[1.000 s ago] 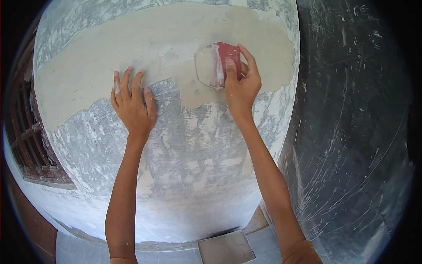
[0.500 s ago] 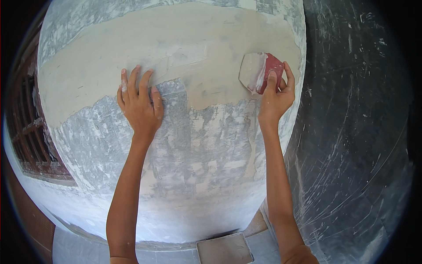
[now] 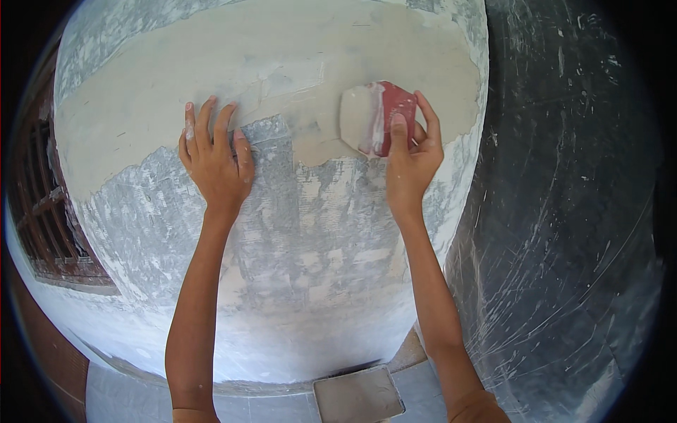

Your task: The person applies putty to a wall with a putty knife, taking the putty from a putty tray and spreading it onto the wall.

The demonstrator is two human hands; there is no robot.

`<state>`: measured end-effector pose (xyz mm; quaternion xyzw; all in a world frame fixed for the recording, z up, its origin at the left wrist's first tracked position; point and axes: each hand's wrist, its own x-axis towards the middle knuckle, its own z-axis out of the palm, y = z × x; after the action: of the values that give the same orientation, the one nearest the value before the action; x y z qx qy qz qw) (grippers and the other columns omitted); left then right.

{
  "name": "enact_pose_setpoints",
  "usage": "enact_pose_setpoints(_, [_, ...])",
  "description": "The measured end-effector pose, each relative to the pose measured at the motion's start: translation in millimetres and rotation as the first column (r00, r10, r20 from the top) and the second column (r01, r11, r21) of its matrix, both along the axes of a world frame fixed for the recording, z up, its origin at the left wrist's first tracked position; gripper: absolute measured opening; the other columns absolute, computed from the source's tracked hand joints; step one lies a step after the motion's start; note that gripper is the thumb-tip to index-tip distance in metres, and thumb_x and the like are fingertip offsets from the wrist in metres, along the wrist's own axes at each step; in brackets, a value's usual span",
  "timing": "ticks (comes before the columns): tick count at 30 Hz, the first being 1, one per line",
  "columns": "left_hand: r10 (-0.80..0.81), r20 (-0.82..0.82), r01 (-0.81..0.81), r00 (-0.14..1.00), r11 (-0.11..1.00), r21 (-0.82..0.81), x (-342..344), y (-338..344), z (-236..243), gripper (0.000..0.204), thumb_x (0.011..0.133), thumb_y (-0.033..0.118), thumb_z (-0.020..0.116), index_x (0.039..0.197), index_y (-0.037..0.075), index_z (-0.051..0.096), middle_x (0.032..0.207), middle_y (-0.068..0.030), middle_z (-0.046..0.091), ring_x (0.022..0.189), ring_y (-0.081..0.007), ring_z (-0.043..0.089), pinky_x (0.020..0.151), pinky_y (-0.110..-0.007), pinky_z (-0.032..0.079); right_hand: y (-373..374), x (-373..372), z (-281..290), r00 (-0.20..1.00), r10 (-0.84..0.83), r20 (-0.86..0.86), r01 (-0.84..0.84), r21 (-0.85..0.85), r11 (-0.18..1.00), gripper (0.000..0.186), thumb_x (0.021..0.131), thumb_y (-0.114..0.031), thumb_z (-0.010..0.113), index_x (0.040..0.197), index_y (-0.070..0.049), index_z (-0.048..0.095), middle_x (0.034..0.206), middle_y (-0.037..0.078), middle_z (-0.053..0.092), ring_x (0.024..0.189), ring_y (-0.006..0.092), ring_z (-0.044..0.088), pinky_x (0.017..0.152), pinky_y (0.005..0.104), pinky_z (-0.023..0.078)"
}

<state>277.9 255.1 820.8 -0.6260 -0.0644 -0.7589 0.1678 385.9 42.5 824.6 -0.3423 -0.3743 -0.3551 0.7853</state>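
A band of beige putty (image 3: 169, 77) covers the upper part of the grey-white wall (image 3: 331, 240), with a ragged lower edge. My right hand (image 3: 412, 173) grips a flat red putty spreader (image 3: 393, 100), thumb across its near face and fingers behind. Beige putty coats the spreader's left half, with a white streak beside the red. The spreader is over the right part of the putty band; exactly how it meets the wall cannot be made out. Further left, my left hand (image 3: 217, 166) rests with spread fingers against the wall at the band's lower edge, holding nothing.
At the left is an opening with brown bars (image 3: 49, 215). A dark surface (image 3: 564, 183) with pale splashes and scratches stands right of the wall's edge. Below, a shallow rectangular tray (image 3: 358, 396) lies on the grey floor (image 3: 282, 409) by the wall's foot.
My right hand has moved left along the putty band with the spreader in it. The left hand keeps its spread pose on the wall, and the whole view has shifted slightly.
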Motion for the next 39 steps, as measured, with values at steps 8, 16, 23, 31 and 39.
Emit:
enact_pose_setpoints(8, [0.016, 0.022, -0.016, 1.000, 1.000, -0.005, 0, 5, -1, 0.039, 0.097, 0.024, 0.047, 0.133, 0.016, 0.055, 0.146, -0.0084, 0.047, 0.144, -0.0327, 0.031, 0.113, -0.053, 0.018, -12, 16, 8, 0.996, -0.049, -0.070, 0.051, 0.013, 0.999, 0.040, 0.097, -0.004, 0.056, 0.137, -0.002, 0.051, 0.095, 0.011, 0.071, 0.086, 0.0112, 0.065, 0.075, 0.0240, 0.051])
enact_pose_setpoints(16, [0.009, 0.023, -0.009, 1.000, 1.000, 0.009, -2, 8, -1, 0.038, 0.096, 0.025, 0.047, 0.132, 0.016, 0.056, 0.146, -0.0074, 0.047, 0.144, -0.0328, 0.031, 0.113, -0.053, 0.018, 29, -13, -29, 0.991, 0.091, 0.093, -0.060, -0.291, 0.955, 0.037, 0.096, -0.005, 0.059, 0.133, -0.002, 0.057, 0.091, 0.006, 0.070, 0.081, 0.0054, 0.057, 0.071, 0.0198, 0.045])
enact_pose_setpoints(23, [0.037, -0.006, -0.037, 0.999, 0.999, -0.010, 0, 4, -2, 0.038, 0.096, 0.025, 0.047, 0.132, 0.016, 0.057, 0.146, -0.0076, 0.047, 0.144, -0.0327, 0.031, 0.113, -0.052, 0.019, -23, 18, -23, 0.994, -0.022, -0.105, 0.028, 0.058, 0.998, 0.044, 0.100, -0.006, 0.054, 0.142, -0.002, 0.043, 0.105, 0.014, 0.069, 0.097, 0.0151, 0.067, 0.078, 0.0262, 0.057])
enact_pose_setpoints(31, [0.008, 0.060, -0.009, 0.998, 1.000, 0.013, -3, 6, 0, 0.036, 0.092, 0.021, 0.050, 0.126, 0.017, 0.062, 0.142, -0.0077, 0.051, 0.143, -0.0324, 0.035, 0.113, -0.051, 0.021, 21, 10, -44, 0.998, -0.047, 0.038, 0.053, -0.180, 0.982, 0.042, 0.098, -0.006, 0.057, 0.139, -0.002, 0.050, 0.113, 0.011, 0.067, 0.100, 0.0130, 0.063, 0.086, 0.0266, 0.051])
enact_pose_setpoints(39, [0.012, 0.026, -0.012, 1.000, 1.000, -0.001, 0, 1, 0, 0.037, 0.092, 0.022, 0.050, 0.127, 0.017, 0.062, 0.144, -0.0075, 0.050, 0.143, -0.0324, 0.034, 0.113, -0.052, 0.020, -18, 10, -18, 0.997, 0.049, -0.055, -0.047, 0.042, 0.998, 0.043, 0.098, -0.004, 0.056, 0.140, -0.003, 0.047, 0.104, 0.013, 0.069, 0.099, 0.0146, 0.066, 0.082, 0.0258, 0.053])
